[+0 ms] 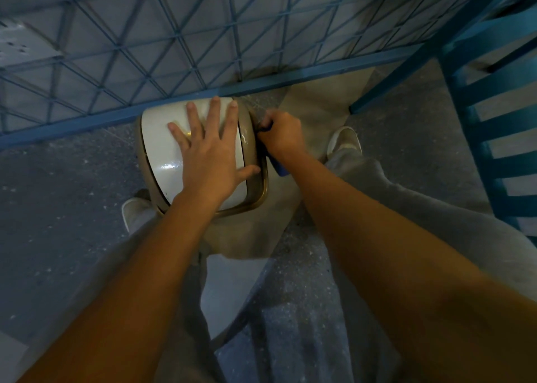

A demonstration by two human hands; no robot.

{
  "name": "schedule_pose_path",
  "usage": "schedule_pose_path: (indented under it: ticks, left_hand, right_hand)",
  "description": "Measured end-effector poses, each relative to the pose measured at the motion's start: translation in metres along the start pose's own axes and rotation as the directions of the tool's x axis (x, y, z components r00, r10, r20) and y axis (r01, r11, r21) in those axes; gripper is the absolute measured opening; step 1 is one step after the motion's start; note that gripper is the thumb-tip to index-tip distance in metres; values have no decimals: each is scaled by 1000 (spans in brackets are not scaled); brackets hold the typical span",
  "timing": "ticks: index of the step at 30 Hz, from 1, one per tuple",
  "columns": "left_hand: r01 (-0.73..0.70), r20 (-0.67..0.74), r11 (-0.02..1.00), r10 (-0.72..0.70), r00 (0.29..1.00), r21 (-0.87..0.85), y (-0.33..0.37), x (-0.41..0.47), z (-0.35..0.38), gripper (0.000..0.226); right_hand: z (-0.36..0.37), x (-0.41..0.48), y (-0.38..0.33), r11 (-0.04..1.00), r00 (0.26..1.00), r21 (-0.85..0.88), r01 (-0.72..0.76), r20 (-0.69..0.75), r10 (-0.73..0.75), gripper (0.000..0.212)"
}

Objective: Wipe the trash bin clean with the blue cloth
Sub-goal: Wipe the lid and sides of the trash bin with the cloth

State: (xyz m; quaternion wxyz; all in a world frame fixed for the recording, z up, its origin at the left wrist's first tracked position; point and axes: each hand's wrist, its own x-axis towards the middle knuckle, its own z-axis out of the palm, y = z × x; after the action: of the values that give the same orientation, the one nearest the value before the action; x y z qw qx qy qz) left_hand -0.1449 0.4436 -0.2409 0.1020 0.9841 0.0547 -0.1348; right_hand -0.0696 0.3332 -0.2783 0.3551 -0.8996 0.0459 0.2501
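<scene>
at mid-frame the left hand [207, 147] lies flat, fingers spread, steadying the trash bin [162, 150] while the right hand [280, 134] grips the blue cloth [278, 166] against its rim.

Can see only a strip of the blue cloth [278, 167], at five o'clock of the right hand [283, 134] gripping it. Cannot make out the trash bin [162, 156] body beneath lid and left hand [210, 153]. Loses the blue chair [467, 127] past the three o'clock edge.

- Dim, bluish light; colours muted
- Small glare spot on the bin lid [162, 159]
- Forearms [130, 281] soft and blurred near the bottom edge
- Railing [116, 48] bars bend at the frame's edges
</scene>
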Motion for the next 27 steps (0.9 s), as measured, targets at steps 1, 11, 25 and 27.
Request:
schedule_pose_path:
  ticks: [1,11,25,27]
  left_hand:
    - [2,2,1000,-2,1000,2,0,0,0,104]
    - [4,-1,1000,-4,1000,-10,2,0,-2,104]
    - [22,-50,671,-88,995,-741,39,-51,-43,64]
    - [5,-41,627,-58,997,-779,40,-66,-43,62]
  right_hand:
    - [0,4,-3,1000,1000,-7,10,-2,-10,39]
    - [-16,-4,18,831,956,542,-122,-160,245,15]
    - [-46,-89,5,253,974,943,-218,226,-5,18]
    - [-44,-97,-4,255,965,934,-249,261,-16,18]
